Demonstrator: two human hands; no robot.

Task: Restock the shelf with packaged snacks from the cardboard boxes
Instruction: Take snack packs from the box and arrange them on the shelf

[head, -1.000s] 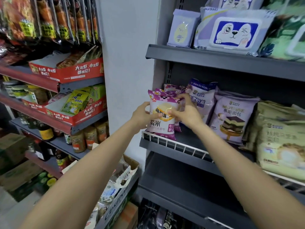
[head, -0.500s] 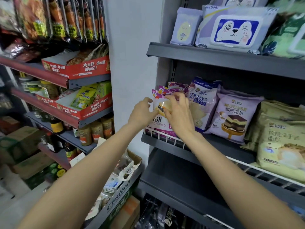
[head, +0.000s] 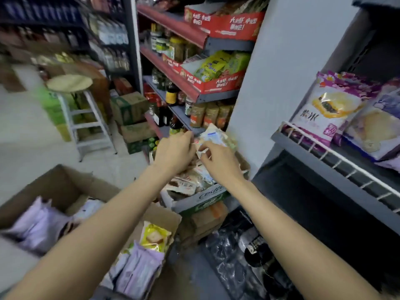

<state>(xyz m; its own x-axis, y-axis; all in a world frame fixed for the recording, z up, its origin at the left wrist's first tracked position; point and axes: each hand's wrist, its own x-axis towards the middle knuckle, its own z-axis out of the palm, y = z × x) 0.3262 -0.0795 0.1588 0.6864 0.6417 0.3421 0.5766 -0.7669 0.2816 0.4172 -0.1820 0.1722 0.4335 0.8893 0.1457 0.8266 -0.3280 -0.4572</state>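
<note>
Over the white box (head: pixel 207 197) at the foot of the shelves, both hands now meet; half a second ago they were up at the grey shelf (head: pixel 337 163), pressing the purple packet (head: pixel 324 109) into place. That packet now stands alone behind the shelf's white wire rail, leaning against a pale bag (head: pixel 376 131) to its right, and the view has swung down and to the left.

Far left on the floor, an open brown box (head: pixel 65 187) holds lilac packets (head: pixel 36 224). Behind it stands a white stool (head: pixel 82 118). A second brown box (head: pixel 166 215), nearer the middle, holds a yellow packet (head: pixel 154 236) with more lilac ones below it; the left forearm crosses in front of it.

The left hand (head: pixel 175 150) and right hand (head: pixel 218 159) both have their fingers pinched on a pale blue-and-white packet (head: pixel 213 136), lifted above the white box's heap of snacks. Blur hides the exact grip. Red shelves (head: pixel 184 83) with jars and bottles rise behind. Below the grey shelf lies dark plastic wrap (head: pixel 233 256).
</note>
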